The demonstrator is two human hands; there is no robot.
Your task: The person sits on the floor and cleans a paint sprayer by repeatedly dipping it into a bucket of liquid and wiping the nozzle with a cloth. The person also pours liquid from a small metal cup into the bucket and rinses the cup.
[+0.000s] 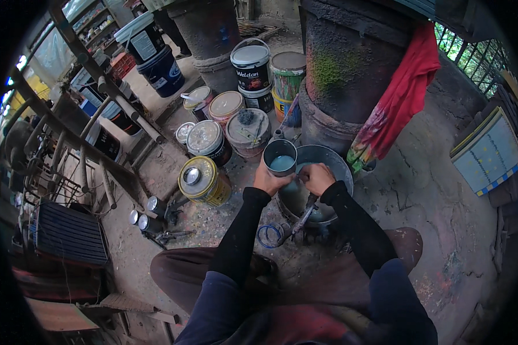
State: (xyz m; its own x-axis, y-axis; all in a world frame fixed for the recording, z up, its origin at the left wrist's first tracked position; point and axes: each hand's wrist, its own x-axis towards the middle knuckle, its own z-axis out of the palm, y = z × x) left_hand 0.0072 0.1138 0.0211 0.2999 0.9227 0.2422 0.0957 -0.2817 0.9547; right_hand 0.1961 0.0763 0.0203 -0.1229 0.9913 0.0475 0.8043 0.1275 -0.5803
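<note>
Tight workspace: open room only at 3–5 o'clock, bare cracked concrete floor (437, 190) running to the wall; a patterned board (489, 152) leans there at 3. 9–12 o'clock is packed: sealed paint cans (230, 123) in a cluster, a yellow tin (204, 181) lying just beside the left forearm at 9, bamboo poles (106, 109) and a wire crate (69, 233) further out at 8–9. A mossy dark drum (351, 63) blocks 12–1, red cloth (400, 100) draped off it. Left hand (269, 181) grasps a small dark can (280, 156) from below, held upright at the 10 o'clock rim of a grey metal basin (336, 164). Can is open (pale blue paint inside, wet-looking, level). Right hand (317, 177) is clenched over the basin, holding something thin, can't tell what. A stick (305, 215) leans out of the basin at 6.
</note>
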